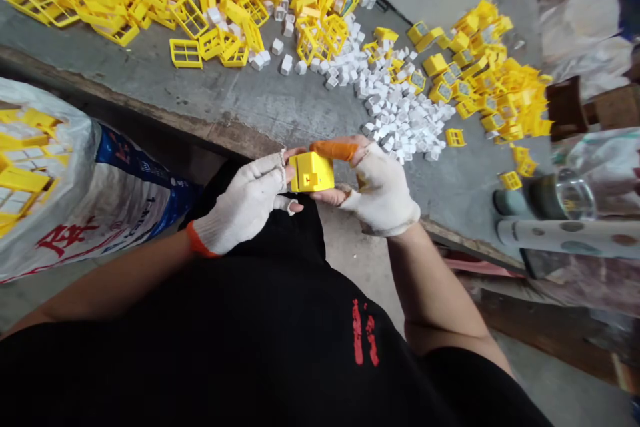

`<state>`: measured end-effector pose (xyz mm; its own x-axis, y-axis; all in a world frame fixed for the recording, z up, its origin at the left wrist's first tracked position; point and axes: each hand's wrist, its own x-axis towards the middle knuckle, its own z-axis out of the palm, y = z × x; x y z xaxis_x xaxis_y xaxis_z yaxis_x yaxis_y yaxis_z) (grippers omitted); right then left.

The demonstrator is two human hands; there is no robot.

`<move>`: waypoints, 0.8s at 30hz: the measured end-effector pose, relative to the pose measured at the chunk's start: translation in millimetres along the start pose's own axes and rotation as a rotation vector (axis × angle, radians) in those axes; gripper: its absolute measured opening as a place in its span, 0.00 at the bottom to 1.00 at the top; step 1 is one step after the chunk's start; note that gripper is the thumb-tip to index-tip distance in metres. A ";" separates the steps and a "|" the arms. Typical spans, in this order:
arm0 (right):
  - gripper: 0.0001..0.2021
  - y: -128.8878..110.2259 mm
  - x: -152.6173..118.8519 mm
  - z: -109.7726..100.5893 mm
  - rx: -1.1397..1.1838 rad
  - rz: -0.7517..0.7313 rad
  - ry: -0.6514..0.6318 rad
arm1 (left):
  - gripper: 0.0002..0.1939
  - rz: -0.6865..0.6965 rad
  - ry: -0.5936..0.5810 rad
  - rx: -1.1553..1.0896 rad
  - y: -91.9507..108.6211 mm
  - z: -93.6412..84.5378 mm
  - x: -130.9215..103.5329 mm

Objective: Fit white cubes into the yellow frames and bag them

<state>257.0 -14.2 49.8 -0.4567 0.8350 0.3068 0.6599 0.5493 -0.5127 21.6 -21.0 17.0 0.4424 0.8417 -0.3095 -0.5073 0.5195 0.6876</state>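
Note:
A small yellow plastic box (pixel 314 172) with a notch in its face is held between both hands, just in front of the table edge. My left hand (pixel 250 197), in a white fingerless-tip glove with an orange cuff, grips its left side with the fingertips. From the right, my right hand (pixel 383 190) closes on it, with an orange-covered finger along the top and the thumb below. Past the hands lies a pile of small white plastic cubes (pixel 395 103). The inside and underside of the box are hidden.
Yellow plastic frames (pixel 187 17) are heaped at the back left of the grey table (pixel 220 97). Yellow boxes (pixel 493 90) form a pile at the right. A white woven sack (pixel 120 193) of yellow parts stands at left. A clear jar (pixel 575 193) is at the right edge.

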 end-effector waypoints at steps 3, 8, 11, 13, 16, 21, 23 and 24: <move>0.33 -1.5 -5.5 1.8 -0.031 0.044 -0.002 | 0.18 0.022 0.009 0.018 -1.9 -0.9 -3.6; 0.22 -15.1 -12.6 19.4 -0.121 -0.004 0.063 | 0.25 0.170 0.012 0.303 2.9 -6.3 -8.7; 0.20 -19.9 -11.8 34.6 -0.088 0.063 0.126 | 0.23 0.322 0.098 0.572 9.6 -8.2 -8.9; 0.29 -18.9 -8.7 40.0 0.099 0.164 0.149 | 0.21 0.362 0.133 0.661 14.5 -6.7 -10.3; 0.38 -18.3 -2.1 40.7 0.506 0.312 0.172 | 0.18 0.423 0.116 0.691 20.8 -0.8 -16.2; 0.30 -29.0 6.8 46.2 0.832 0.416 0.277 | 0.16 0.503 0.113 0.739 23.9 5.1 -23.8; 0.31 -29.7 7.5 52.6 0.922 0.484 0.268 | 0.14 0.486 0.150 0.742 22.9 1.6 -20.8; 0.32 -28.8 7.0 55.7 0.960 0.520 0.254 | 0.13 0.459 0.157 0.744 22.6 -1.0 -18.1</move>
<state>201.6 -26.0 22.1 -0.0522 0.9983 -0.0266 -0.0490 -0.0291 -0.9984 1.3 -24.4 37.4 0.1793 0.9824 0.0531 0.0269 -0.0588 0.9979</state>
